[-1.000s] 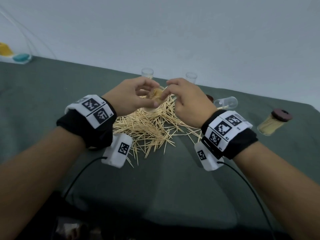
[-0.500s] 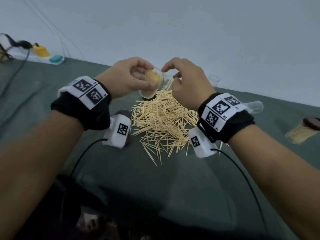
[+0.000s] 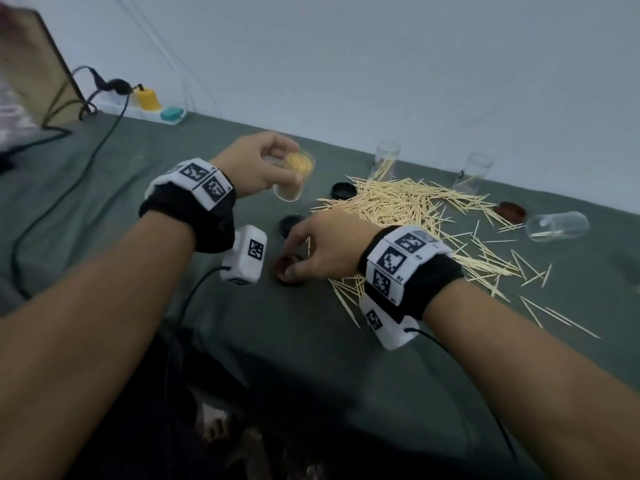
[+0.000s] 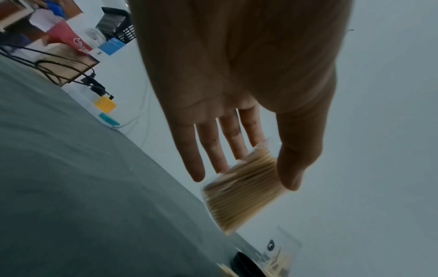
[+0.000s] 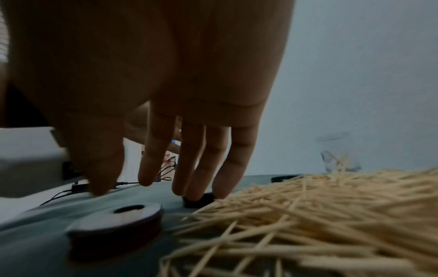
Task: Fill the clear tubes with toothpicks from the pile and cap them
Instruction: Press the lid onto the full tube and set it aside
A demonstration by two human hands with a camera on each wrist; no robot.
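L grip (image 3: 256, 168) on full tube (image 3: 294, 178)

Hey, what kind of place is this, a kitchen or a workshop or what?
Probably an office or lab bench set up for recording. A table under grey-green cloth stands against a plain wall, a power strip with cables sits at the back, and shelves with boxes show beyond.

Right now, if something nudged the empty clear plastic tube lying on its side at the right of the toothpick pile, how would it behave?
The clear plastic tube lying on its side would probably roll: it is round and rests on flat green cloth. It looks light, with only a toothpick or two inside. Its open mouth might spill those.
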